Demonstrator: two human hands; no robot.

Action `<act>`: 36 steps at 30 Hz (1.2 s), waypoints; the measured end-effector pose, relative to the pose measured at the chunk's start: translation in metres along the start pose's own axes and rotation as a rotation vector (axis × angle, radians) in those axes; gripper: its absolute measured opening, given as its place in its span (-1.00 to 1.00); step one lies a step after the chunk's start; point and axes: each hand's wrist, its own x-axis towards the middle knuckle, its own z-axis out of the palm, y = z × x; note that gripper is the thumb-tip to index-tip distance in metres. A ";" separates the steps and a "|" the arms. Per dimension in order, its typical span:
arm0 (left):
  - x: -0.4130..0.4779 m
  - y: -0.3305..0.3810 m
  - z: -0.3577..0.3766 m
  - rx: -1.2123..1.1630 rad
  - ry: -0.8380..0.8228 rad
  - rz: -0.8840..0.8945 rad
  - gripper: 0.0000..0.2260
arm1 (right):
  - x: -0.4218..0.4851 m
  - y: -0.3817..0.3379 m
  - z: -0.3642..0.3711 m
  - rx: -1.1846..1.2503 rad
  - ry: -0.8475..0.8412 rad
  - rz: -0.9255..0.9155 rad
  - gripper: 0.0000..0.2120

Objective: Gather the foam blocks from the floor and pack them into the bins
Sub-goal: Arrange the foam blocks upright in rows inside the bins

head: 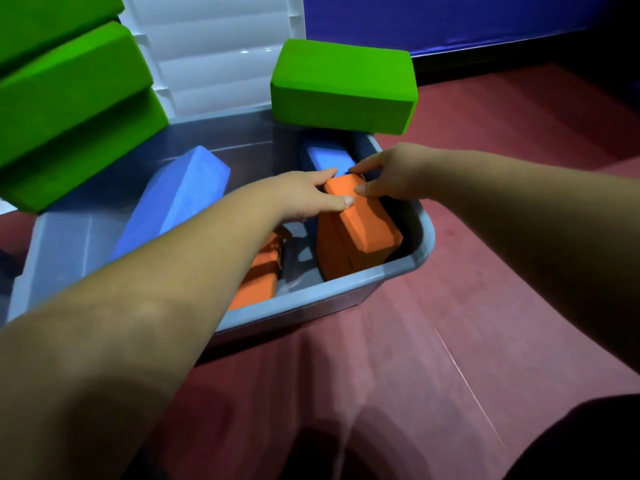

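A grey bin (420, 237) sits in the middle of the frame on a dark red floor (467, 306). Both hands reach into its right side. The left hand (304, 192) and the right hand (391, 174) each grip the top end of the orange block (356, 240) between thumb and fingers. This block stands tilted in the bin's right corner. A second orange piece (256, 278) lies lower, partly under the left arm. A long blue block (173, 199) leans on the left, and a blue end (329, 159) shows behind the hands. One green block (343, 88) rests on the bin's far right corner. More green blocks (69, 98) pile up at the upper left. A white ribbed lid (214, 53) stands behind. The wall (450, 19) at the upper right is blue.
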 end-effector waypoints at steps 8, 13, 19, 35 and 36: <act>0.003 0.009 0.001 0.267 -0.025 -0.051 -0.19 | 0.009 -0.002 0.007 -0.379 -0.091 -0.046 -0.44; 0.014 0.010 0.011 0.464 0.030 -0.052 -0.17 | 0.008 -0.003 0.017 -0.459 -0.067 -0.002 -0.46; 0.006 -0.001 0.011 0.316 0.097 0.006 -0.13 | -0.001 0.010 0.027 -0.214 0.029 0.014 -0.47; 0.025 0.008 0.027 0.484 0.127 -0.041 -0.14 | 0.001 0.008 0.022 -0.512 -0.063 -0.051 -0.44; 0.024 0.009 0.027 0.477 0.128 -0.038 -0.14 | 0.002 0.008 0.024 -0.498 -0.063 -0.042 -0.44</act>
